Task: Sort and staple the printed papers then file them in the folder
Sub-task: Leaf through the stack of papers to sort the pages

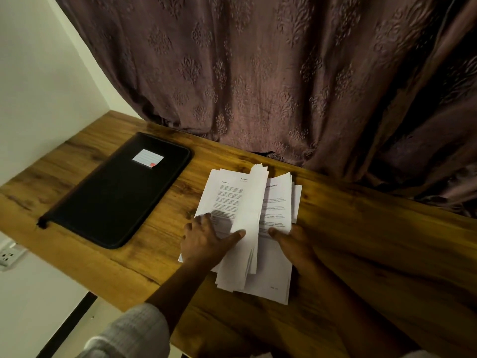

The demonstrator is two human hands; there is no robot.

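The papers [275, 267] lie on the table [374, 241], just right of the folder [116, 195]. The left hand [206, 239] lies flat, fingers spread, on the stack's folder-side half, thumb propping a raised sheaf. The right hand [291, 244] pinches the stack's far edge, thumb on top.

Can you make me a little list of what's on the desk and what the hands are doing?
desk: wooden, before a curtain
folder: black, closed, left of papers
papers: printed stack, some sheets lifted
left hand: rests on papers, thumb against lifted sheets
right hand: holds papers' right side, thumb on top
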